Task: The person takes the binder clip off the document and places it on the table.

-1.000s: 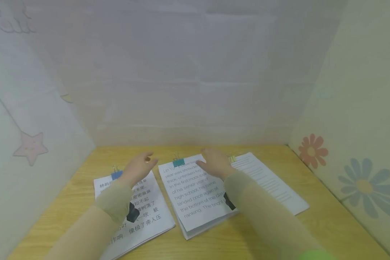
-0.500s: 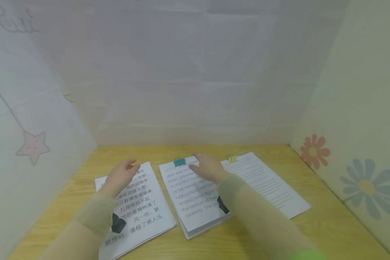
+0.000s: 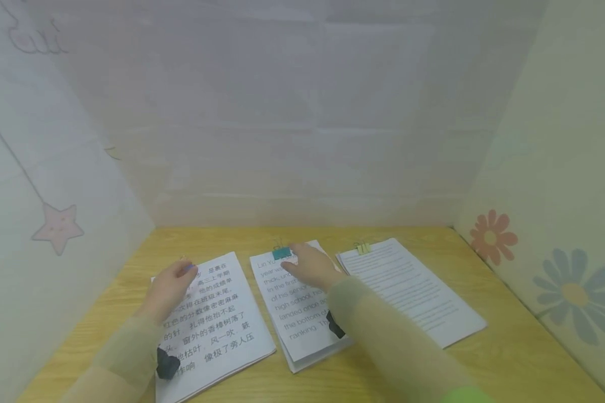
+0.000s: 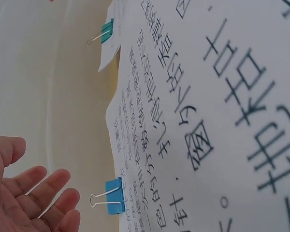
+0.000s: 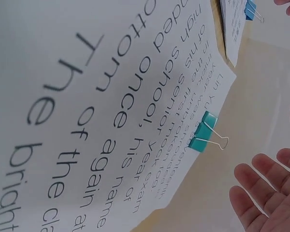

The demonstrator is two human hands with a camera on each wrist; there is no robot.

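Note:
My left hand (image 3: 168, 288) hovers over the top left corner of a stack of paper (image 3: 217, 319) printed with Chinese characters. Its fingers are loosely bent and hold nothing; in the left wrist view they are close to a blue binder clip (image 4: 114, 197) on the stack's top edge. In the head view the hand hides most of that clip. Over the middle stack (image 3: 302, 330), printed in English, is my right hand (image 3: 312, 266), its fingertips just right of a teal binder clip (image 3: 281, 253). The right wrist view shows those fingers (image 5: 266, 181) relaxed, apart from the clip.
A third stack (image 3: 413, 296) with smaller print lies at the right, under a yellow binder clip (image 3: 363, 248). All three rest on a wooden table (image 3: 322, 386). Pale cloth walls (image 3: 307, 140) with star and flower pictures enclose the back and sides.
My left hand has moved left and down, from over the stack's top right part to its blue clip. The right hand has shifted left towards the teal clip, uncovering the yellow clip.

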